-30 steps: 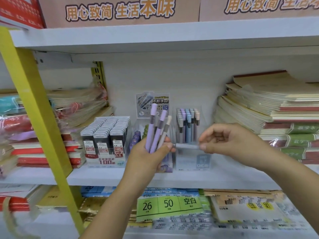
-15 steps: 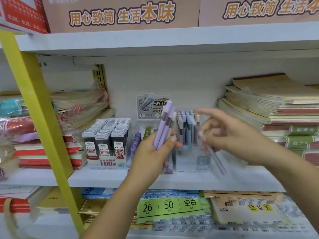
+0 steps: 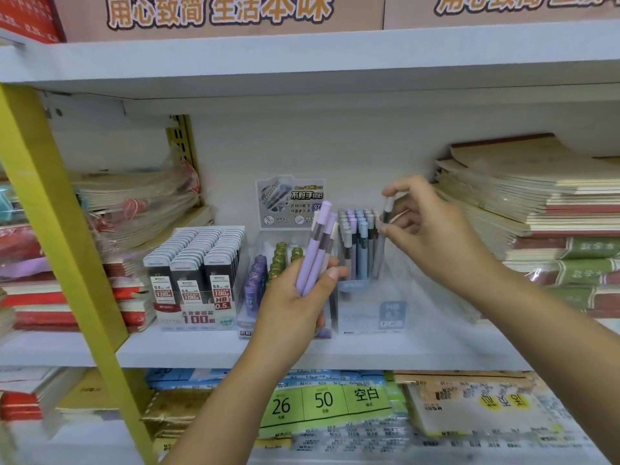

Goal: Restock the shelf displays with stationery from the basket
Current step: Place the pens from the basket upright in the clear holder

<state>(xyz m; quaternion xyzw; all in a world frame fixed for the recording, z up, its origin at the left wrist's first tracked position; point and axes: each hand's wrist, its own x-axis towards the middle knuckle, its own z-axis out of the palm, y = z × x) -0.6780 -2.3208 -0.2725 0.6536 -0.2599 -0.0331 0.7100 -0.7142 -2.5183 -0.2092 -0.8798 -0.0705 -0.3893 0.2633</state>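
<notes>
- Crowding the middle shelf [image 3: 201,350] from left to right were film-wrapped notebooks [image 3: 134,203], a carton of lead refill cases [image 3: 198,273], a clear tub of lead tubes [image 3: 265,280] with a printed header card [image 3: 290,203] behind it, a clear pen box [image 3: 372,313], and a tall notebook stack [image 3: 536,203] at the right of the frame.
- A yellow upright [image 3: 57,229] slanted across the left of the frame, in front of the wrapped notebooks.
- The left hand [image 3: 295,307] stood before the tub at lower centre, hiding the tub's right part and the pen box's left wall.
- At the bottom centre, on the shelf below, lay pads with a green label [image 3: 322,404] reading 26 and 50.
- The shelf boards were flat and white.
- The tub and the pen box were see-through plastic with straight walls.
- The wrapped notebooks showed glossy, wrinkled film, and the right stack had brown covers with red and green spines.
- The bundle of pens [image 3: 317,250] in the left hand was made of slim round sticks, matt lilac with one cream, each with a darker band near the top.
- Fingers and thumb were curled tight round their lower halves, holding them upright and leaning slightly right.
- The right hand [image 3: 432,229], at centre right, pinched a grey pen [image 3: 386,214] between thumb and forefinger near its dark-banded top, with the other fingers spread apart.
- That pen stood almost upright at the right edge of the pen box, its lower part among the standing pens [image 3: 355,236] in pastel blue, lilac and grey.
</notes>
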